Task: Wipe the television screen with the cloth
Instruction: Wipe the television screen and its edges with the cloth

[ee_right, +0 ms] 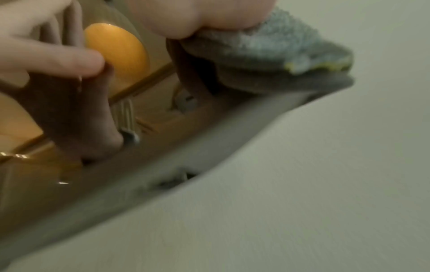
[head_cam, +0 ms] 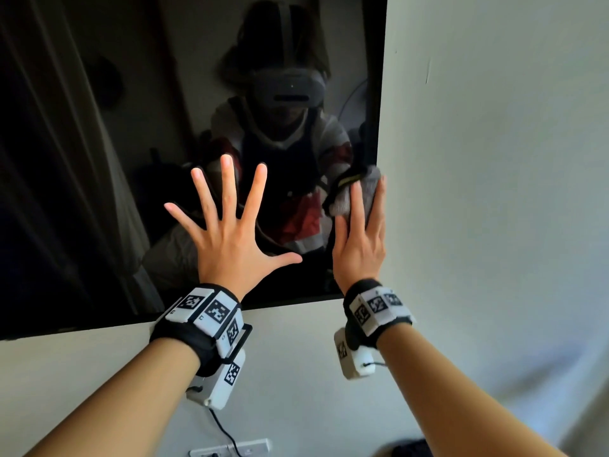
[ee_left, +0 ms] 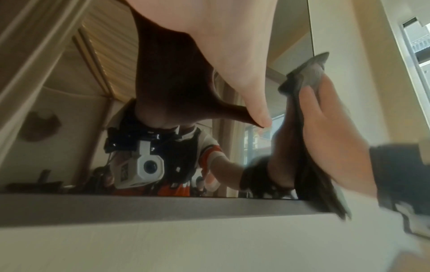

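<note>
Head view: right hand point(head_cam: 361, 239), fingers straight, presses grey cloth point(head_cam: 357, 192) flat for full contact at television screen point(head_cam: 99, 159) 4 o'clock corner; left hand point(head_cam: 230, 232) splayed, holding nothing, probably bracing.

Cloth point(head_cam: 357, 196) mostly under right hand point(head_cam: 359, 245); screen point(head_cam: 99, 159) edges perhaps cropped.

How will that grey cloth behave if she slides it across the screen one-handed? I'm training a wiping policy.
The cloth looks soft and floppy: in the left wrist view it drapes below the right hand past the television screen's lower edge. It will probably bunch or fold unless flat fingers pin it. Its nubbly pile, seen from the right wrist, probably drags lightly rather than slipping.
</note>
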{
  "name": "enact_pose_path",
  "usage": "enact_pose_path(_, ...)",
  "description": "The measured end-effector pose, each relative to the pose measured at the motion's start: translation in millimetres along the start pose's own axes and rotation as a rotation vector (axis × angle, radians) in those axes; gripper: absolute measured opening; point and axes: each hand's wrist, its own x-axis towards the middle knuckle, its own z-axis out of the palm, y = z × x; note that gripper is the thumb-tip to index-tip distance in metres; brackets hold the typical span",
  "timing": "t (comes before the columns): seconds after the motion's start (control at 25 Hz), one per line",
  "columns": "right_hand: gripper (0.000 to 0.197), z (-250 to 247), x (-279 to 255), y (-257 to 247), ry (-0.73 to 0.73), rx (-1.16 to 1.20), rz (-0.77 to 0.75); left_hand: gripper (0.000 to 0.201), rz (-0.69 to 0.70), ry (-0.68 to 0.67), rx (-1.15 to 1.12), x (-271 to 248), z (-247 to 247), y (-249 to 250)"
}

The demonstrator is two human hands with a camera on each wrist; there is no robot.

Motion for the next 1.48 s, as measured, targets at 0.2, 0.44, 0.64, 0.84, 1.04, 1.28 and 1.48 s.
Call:
enact_pose_path(0.2,0.048,6.1,0.8,-2.5,0.049,-0.006,0.050,0.144,0.006,0.007,0.003,0.4,2.2,-1.4)
enact_pose_path(0.44,0.043,15.6,-83.9,27.1,-0.024,-0.042,0.137,0.143,0.016,0.026,0.010,-0.3,1.8,-1.3)
enact_pose_path(0.64,0.047,31.1,-73.3,16.2,0.057,-0.095,0.172,0.141,0.034,0.034,-0.003,0.5,1.3,-3.3)
enact_pose_path(0.84,0.044,32.0,-108.0,24.8,-0.025,-0.178,0.019,0.131,0.156,0.018,0.023,-9.7,2.6,-21.5)
enact_pose_path(1.04,0.044,53.8,-117.6,-26.8,-0.044,-0.142,0.068,0.131,0.309,0.015,0.133,-41.9,11.7,-81.2)
enact_pose_path(1.28,0.049,70.1,-108.6,-44.6,0.072,-0.123,0.275,0.133,0.220,-0.048,0.164,-41.0,13.7,-127.5)
enact_pose_path(1.48,0.050,77.6,-112.4,-57.7,0.055,-0.143,0.118,0.131,0.241,-0.030,0.142,-41.0,20.3,-135.0)
